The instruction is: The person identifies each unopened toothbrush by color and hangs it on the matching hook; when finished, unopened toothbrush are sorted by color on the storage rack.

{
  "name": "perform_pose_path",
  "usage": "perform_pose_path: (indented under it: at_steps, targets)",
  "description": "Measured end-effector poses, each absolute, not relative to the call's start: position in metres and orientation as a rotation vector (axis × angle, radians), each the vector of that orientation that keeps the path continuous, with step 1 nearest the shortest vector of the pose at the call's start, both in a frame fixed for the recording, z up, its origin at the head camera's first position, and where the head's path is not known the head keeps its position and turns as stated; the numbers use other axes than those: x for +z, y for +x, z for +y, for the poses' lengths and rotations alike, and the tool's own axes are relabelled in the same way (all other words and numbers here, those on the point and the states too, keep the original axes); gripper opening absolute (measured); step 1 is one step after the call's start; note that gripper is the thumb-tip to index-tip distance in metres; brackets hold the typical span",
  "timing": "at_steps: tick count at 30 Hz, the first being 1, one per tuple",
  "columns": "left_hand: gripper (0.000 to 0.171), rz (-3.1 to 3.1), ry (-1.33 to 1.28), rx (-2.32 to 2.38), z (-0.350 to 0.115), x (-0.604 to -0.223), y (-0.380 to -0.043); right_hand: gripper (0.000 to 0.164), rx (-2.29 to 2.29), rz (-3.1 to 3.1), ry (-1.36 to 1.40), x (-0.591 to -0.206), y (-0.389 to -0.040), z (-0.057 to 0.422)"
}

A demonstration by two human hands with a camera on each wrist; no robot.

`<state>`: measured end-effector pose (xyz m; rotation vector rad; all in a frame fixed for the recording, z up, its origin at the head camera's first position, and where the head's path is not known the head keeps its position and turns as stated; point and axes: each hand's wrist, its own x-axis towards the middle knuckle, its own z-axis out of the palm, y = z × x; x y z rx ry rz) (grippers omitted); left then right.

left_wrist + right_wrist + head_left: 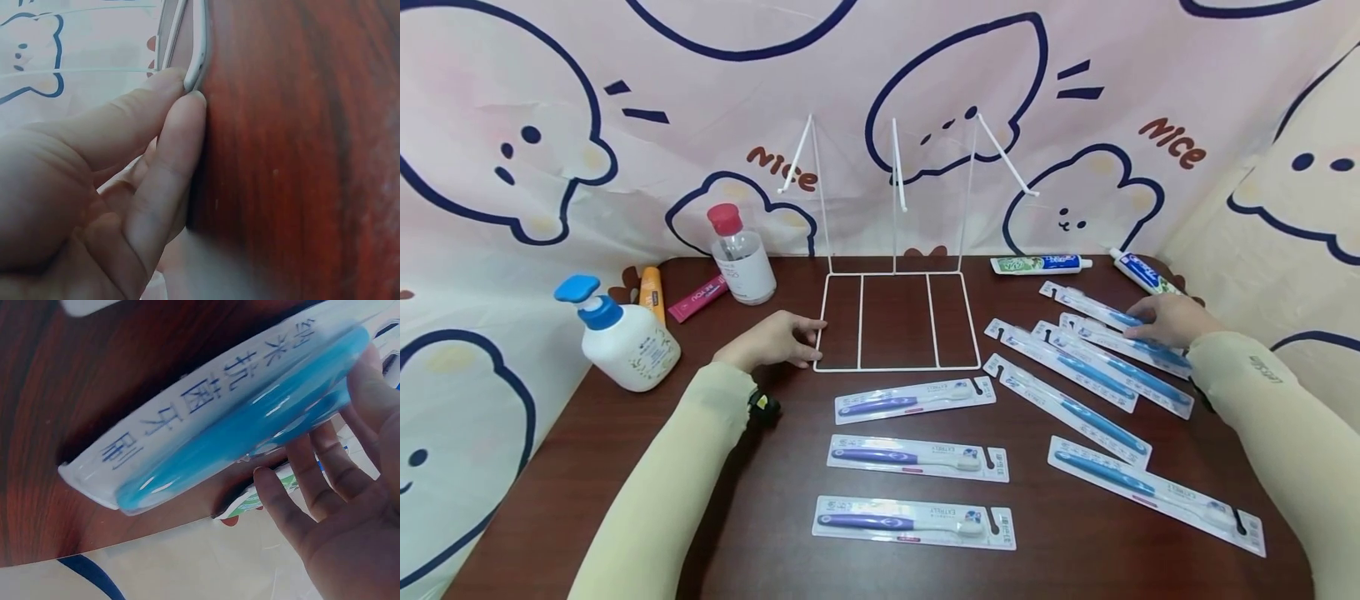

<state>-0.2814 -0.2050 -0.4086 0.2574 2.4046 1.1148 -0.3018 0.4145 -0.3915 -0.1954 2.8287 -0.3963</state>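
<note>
My left hand (pixel 777 340) pinches the front left corner of a white wire rack (pixel 897 368) that stands on the table; the thumb and index finger meet at the rack's wire (pixel 199 47) in the left wrist view. My right hand (pixel 1176 319) holds the right end of a packaged blue toothbrush (pixel 1086 303), the rearmost of a fanned group. In the right wrist view its blue handle (pixel 250 425) shows through clear plastic, the thumb against it and the other fingers spread behind. Another blue toothbrush pack (pixel 1123 343) lies just under that hand.
Three purple toothbrush packs (pixel 913 523) lie in front of the rack. More blue packs (pixel 1157 496) lie at right. Behind them are two toothpaste tubes (pixel 1037 265). A pump bottle (pixel 632 346), a red-capped bottle (pixel 747 267), an orange tube (pixel 652 293) and a pink tube (pixel 698 298) stand or lie left.
</note>
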Motion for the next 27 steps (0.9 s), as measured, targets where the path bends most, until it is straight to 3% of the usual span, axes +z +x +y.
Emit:
perform_pose_path:
  at_steps: [11,20,27]
  targets:
    - [0.049,2.296,0.294,1.248,-0.216,-0.405,-0.275,0.065,-0.416,2.791,-0.142,-0.389,-0.303,0.415]
    - [0.055,2.352,0.261,1.114,-0.219,-0.405,-0.277,0.048,-0.385,2.802,-0.136,-0.387,-0.300,0.413]
    - [0.054,2.392,0.281,1.067,-0.218,-0.402,-0.275,0.055,-0.404,2.773,-0.095,-0.383,-0.304,0.412]
